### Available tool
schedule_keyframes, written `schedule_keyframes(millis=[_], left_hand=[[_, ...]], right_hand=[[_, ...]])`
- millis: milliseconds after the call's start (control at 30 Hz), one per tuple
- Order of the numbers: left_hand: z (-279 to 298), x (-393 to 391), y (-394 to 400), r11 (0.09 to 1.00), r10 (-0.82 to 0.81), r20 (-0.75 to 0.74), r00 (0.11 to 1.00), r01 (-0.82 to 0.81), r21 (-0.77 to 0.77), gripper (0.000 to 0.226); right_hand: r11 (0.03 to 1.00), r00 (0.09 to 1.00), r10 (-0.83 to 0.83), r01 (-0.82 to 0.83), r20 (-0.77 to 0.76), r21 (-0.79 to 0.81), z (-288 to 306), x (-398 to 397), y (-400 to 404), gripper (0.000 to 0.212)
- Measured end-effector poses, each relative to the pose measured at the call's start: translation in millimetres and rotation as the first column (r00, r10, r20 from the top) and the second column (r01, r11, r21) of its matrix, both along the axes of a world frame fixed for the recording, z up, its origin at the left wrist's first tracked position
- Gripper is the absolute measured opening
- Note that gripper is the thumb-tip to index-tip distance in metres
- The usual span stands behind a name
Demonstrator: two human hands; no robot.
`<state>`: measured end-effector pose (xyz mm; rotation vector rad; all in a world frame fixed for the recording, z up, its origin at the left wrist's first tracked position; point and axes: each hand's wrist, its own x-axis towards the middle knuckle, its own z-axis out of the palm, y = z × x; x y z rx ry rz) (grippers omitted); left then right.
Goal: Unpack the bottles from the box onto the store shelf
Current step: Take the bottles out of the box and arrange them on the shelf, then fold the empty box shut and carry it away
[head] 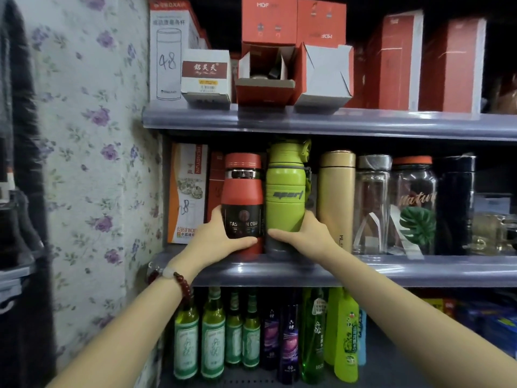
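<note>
On the middle shelf (363, 268) of a store rack, two bottles stand upright and touching. At the left is a red bottle (242, 191) with a black "FASHION CUP" label; at the right is a lime-green sport bottle (286, 189). A person's left hand (221, 238) wraps around the red bottle's lower half, thumb across the front. The right hand (305, 236) grips the base of the green bottle the same way. A dark red bead bracelet (183, 285) circles the left wrist. Just right of the green bottle stand a gold flask (337, 197), two clear glass bottles and a black flask (454, 205). Red and white cartons fill the shelf above; green glass bottles (212, 331) line the shelf below. Floral wallpaper (92, 163) covers the wall at the left.
</note>
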<state>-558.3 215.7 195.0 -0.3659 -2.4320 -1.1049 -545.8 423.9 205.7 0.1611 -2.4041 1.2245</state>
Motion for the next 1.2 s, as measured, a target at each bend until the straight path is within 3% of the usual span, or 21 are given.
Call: schedule_keyframes(millis=[133,233,400,533,633,800,967,1200], left_hand=[[-3,18,8,0.997,0.061,-0.057,0.996,-0.064,-0.04,0.079],[-4,37,20,0.979,0.19,-0.116,0.975,-0.197,-0.05,0.059],[-6,66,36,0.903,0.406,-0.164,0.899,-0.422,-0.08,0.042],[-16,96,53,0.867,0.473,-0.192,0.86,-0.493,-0.07,0.029],[-26,123,55,0.832,0.506,-0.178,0.844,-0.532,-0.158,0.025],[-59,185,43,0.726,0.619,-0.063,0.783,-0.601,-0.335,0.02],[-108,272,8,0.611,0.748,0.1,0.656,-0.621,-0.491,0.023],[-163,397,-35,0.479,0.872,0.196,0.448,-0.697,-0.534,0.016]], right_hand=[[1.0,0.998,0.022,-0.021,-0.062,0.015,-5,8,7,0.086],[0.997,0.991,0.063,-0.056,-0.115,0.059,-9,16,17,0.073],[0.982,0.965,0.168,-0.144,-0.204,0.125,-17,30,36,0.055],[0.952,0.922,0.284,-0.238,-0.264,0.192,-29,41,43,0.042],[0.912,0.884,0.381,-0.311,-0.27,0.267,-38,54,37,0.034],[0.8,0.82,0.553,-0.473,-0.148,0.371,-69,80,2,0.025],[0.629,0.721,0.691,-0.635,0.053,0.449,-118,127,-61,0.02],[0.417,0.552,0.804,-0.789,0.221,0.451,-183,220,-153,0.011]])
